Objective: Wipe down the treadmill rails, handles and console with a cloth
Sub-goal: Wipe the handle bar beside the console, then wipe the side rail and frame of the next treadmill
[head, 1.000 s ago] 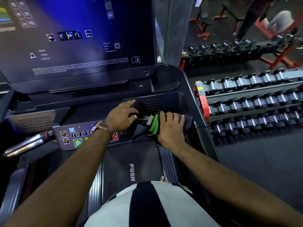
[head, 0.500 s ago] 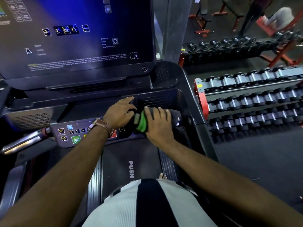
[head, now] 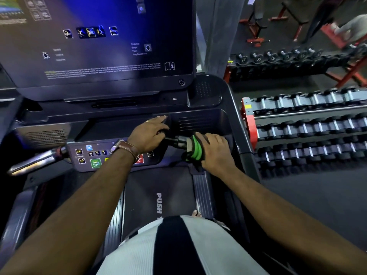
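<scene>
**Right hand (head: 215,150) draws cloth (head: 193,150) outward along treadmill handle (head: 177,141)**

Fingers curled over a dark, green-striped cloth, the right hand clamps it around the treadmill's right-side handle. It now sits nearer the outer end than half a second ago, and a bare stretch of metal shows between the two hands. The in-and-out travel suggests this handle is mid-scrub, not finished.

The left hand (head: 149,135), fingers mostly straight and holding nothing, rests on the console ledge (head: 200,124) just beside the handle's inner end, a brown-strapped watch (head: 127,148) on the wrist. The button panel (head: 95,155), lit screen (head: 99,36) and shiny left handle (head: 33,161) are judged still to come.

Dumbbell racks (head: 307,126) line the floor to the right, well apart. Only the left hand crowds the handle's inner end.
</scene>
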Motion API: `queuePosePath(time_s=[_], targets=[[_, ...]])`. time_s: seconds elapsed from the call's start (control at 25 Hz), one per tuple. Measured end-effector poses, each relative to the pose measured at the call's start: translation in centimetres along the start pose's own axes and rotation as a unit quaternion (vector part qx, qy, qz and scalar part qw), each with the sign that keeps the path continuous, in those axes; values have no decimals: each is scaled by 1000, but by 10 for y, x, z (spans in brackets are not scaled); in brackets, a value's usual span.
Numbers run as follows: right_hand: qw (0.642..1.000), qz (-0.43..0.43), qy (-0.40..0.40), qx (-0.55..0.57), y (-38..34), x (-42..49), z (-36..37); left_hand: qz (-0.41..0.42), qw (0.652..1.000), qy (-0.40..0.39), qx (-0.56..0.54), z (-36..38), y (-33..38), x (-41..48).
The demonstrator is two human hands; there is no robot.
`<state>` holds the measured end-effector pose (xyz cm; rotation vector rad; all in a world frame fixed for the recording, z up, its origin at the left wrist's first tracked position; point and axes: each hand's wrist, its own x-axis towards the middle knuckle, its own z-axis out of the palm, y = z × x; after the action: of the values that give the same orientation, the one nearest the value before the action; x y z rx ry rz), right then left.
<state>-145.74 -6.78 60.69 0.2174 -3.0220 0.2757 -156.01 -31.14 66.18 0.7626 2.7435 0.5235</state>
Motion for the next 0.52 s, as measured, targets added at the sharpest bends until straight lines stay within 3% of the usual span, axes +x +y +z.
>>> queuePosePath(time_s=[0.2,0.32,0.4,0.52], targets=[[996,57,52,33,0,-32,3,-5,1000,12,-8,0,1,0],[993,69,23,89,7,-32,-29,-12,1000,4,-7,0,4,-2],[985,69,0,160,2,-25,-50,-13,1000,12,-14,0,4,-2],[941,63,47,329,-21,-9,-69,-5,997,63,-47,-5,5,-7]])
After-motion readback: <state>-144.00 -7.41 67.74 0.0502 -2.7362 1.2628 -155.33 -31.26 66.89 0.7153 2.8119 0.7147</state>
